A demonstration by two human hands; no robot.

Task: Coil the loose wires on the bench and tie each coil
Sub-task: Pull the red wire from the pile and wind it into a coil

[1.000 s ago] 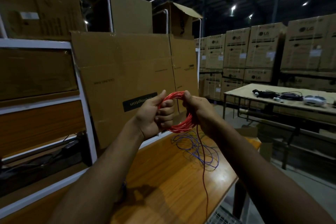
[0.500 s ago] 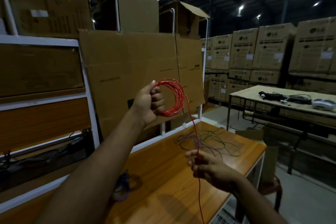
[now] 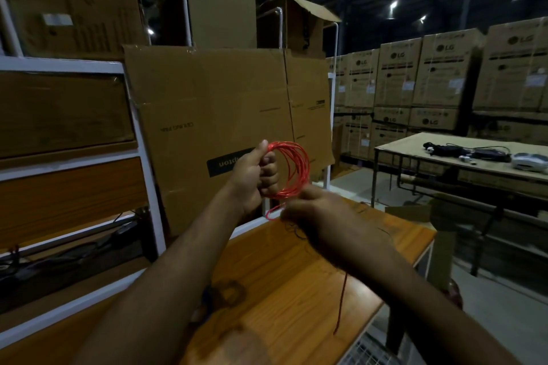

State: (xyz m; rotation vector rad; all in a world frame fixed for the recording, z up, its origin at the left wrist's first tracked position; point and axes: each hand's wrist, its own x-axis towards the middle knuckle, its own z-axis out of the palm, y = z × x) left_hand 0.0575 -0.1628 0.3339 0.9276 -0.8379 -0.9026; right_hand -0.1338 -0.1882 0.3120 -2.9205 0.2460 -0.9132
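Note:
My left hand (image 3: 255, 176) grips one side of a red wire coil (image 3: 298, 167), holding it upright above the wooden bench (image 3: 284, 272). My right hand (image 3: 315, 213) is blurred just below the coil, closed on the red wire where it leaves the coil. The loose red tail (image 3: 341, 302) hangs down past my right forearm to the bench's front edge. A tangle of thin dark wires (image 3: 293, 231) lies on the bench, mostly hidden behind my right hand.
A flattened cardboard box (image 3: 213, 115) leans against the white shelf frame (image 3: 142, 139) behind the bench. A small dark coil (image 3: 219, 295) lies on the bench under my left forearm. A second table (image 3: 439, 148) with cables stands at the right; stacked cartons fill the back.
My right hand has come up from low over the bench to the bottom of the coil, bringing the red wire with it. My left hand still holds the coil.

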